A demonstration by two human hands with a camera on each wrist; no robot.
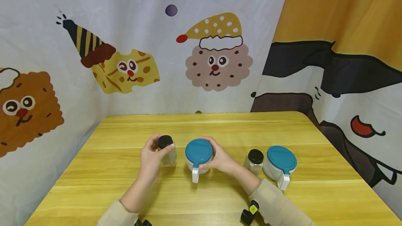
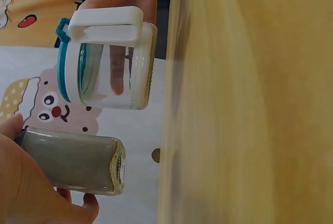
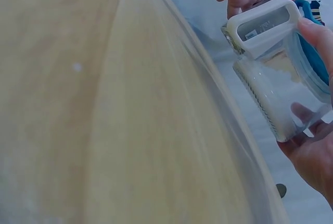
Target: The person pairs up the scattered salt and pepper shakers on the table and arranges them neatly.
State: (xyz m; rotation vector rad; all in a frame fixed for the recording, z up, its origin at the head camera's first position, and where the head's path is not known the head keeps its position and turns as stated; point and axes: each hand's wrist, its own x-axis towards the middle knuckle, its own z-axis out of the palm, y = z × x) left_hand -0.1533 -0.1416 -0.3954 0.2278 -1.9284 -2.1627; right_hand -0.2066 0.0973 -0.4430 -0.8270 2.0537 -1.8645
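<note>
My left hand grips a small squared glass shaker bottle by its upper part. It has a black cap, and its glass looks filled with something greyish in the left wrist view. Just right of it, my right hand holds a round clear jar with a blue lid and a white handle that points toward me. Thumb and fingers sit on opposite sides of this jar, and a whitish layer lies at its bottom. Both containers are raised off the table, upright and apart from each other.
Beside my right forearm, a second black-capped bottle stands close to another blue-lidded jar. They are on the wooden table. A cartoon-printed curtain hangs behind the table's far edge.
</note>
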